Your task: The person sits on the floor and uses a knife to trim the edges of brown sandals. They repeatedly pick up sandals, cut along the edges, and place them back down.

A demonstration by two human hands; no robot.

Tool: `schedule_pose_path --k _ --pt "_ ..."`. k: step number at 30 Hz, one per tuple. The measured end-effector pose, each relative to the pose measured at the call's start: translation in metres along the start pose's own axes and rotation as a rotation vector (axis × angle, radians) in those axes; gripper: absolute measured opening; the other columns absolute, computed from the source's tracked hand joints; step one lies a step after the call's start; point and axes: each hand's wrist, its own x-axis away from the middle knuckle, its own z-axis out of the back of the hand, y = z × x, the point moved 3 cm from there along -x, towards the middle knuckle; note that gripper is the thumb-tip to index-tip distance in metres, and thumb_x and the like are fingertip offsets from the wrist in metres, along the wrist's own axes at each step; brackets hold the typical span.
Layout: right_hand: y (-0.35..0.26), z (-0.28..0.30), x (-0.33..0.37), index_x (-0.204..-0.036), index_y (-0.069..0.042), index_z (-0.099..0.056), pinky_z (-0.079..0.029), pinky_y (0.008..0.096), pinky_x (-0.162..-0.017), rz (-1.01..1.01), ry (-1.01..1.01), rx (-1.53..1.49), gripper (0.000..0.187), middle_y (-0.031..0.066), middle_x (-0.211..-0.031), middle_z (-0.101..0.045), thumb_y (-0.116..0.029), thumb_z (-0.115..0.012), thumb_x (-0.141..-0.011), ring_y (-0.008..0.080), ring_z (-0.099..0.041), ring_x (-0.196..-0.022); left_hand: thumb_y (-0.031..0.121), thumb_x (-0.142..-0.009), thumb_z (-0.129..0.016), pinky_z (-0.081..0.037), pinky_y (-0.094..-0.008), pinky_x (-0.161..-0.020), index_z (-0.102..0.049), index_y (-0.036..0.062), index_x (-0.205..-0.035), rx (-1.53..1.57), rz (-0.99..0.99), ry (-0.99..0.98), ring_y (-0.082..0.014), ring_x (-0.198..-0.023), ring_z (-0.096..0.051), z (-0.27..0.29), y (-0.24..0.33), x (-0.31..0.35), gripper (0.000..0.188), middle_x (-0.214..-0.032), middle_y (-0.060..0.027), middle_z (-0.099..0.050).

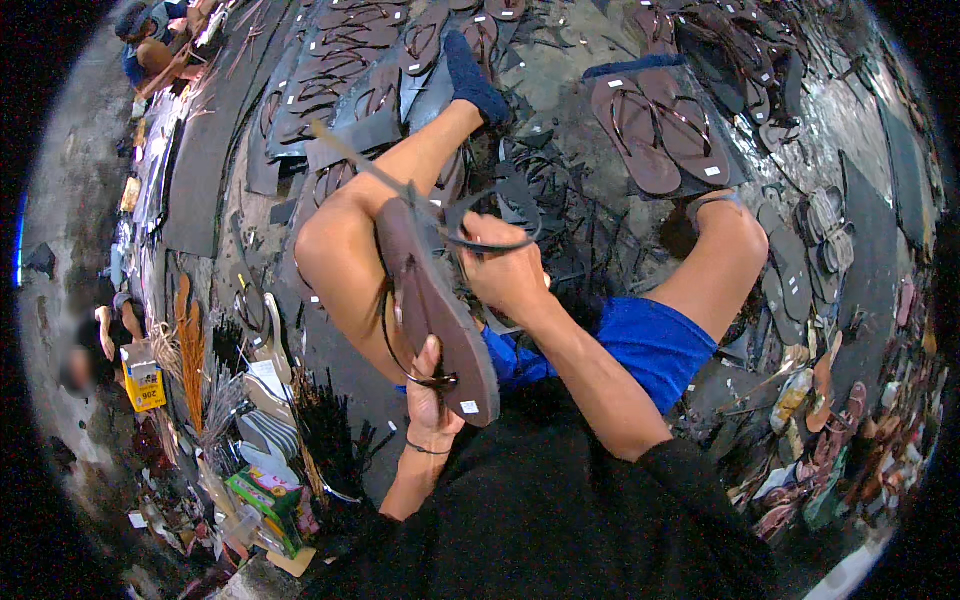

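A brown flip-flop with glossy dark straps is tilted lengthwise over my left thigh, its heel with a white sticker toward me. My left hand grips it near the heel, the thumb on top by the strap. Just right of the sole, my right hand is closed in a fist. A thin dark strip, apparently rubber, loops over the fist and runs off to the upper left past the flip-flop's toe, blurred there. The fist seems to grip this strip; anything else inside it is hidden.
Rows of brown flip-flops lie ahead on the left. A finished-looking pair rests beyond my right knee. Black scraps litter the floor between my legs. A yellow box and a green package lie left. Another person sits far left.
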Motion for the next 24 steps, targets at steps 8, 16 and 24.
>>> schedule_pose_path --k 8,16,24 --pt "-0.021 0.054 -0.003 -0.095 -0.001 -0.066 -0.043 0.0261 -0.052 -0.352 -0.494 -0.460 0.030 -0.0027 -0.064 -0.057 -0.030 -0.069 -0.086 0.0066 -0.051 -0.057 0.026 -0.086 -0.063 -0.045 -0.0327 -0.095 -0.044 -0.0014 -0.131 -0.373 -0.035 -0.409 -0.0196 -0.107 -0.059 0.026 0.016 -0.017 0.056 -0.116 -0.0093 -0.060" --pt "-0.043 0.128 0.069 -0.115 -0.008 -0.065 -0.050 0.0319 -0.064 0.004 -0.069 -0.071 0.031 0.0098 -0.085 -0.066 -0.015 -0.066 -0.084 0.0216 -0.059 -0.065 0.019 -0.094 -0.059 -0.049 -0.0253 -0.080 -0.057 -0.0016 -0.111 -0.537 -0.500 -0.192 -0.0106 -0.089 -0.061 -0.081 0.125 -0.021 0.027 -0.100 -0.0049 -0.064" --pt "-0.019 0.135 0.127 -0.108 -0.006 -0.067 -0.051 0.0319 -0.058 0.049 -0.202 -0.008 0.033 0.0110 -0.086 -0.068 -0.015 -0.074 -0.077 0.0218 -0.063 -0.064 0.021 -0.096 -0.055 -0.045 -0.0246 -0.085 -0.053 0.0003 -0.119 -0.670 -0.393 -0.115 -0.0087 -0.092 -0.057 -0.055 0.109 -0.008 0.030 -0.102 -0.0008 -0.062"
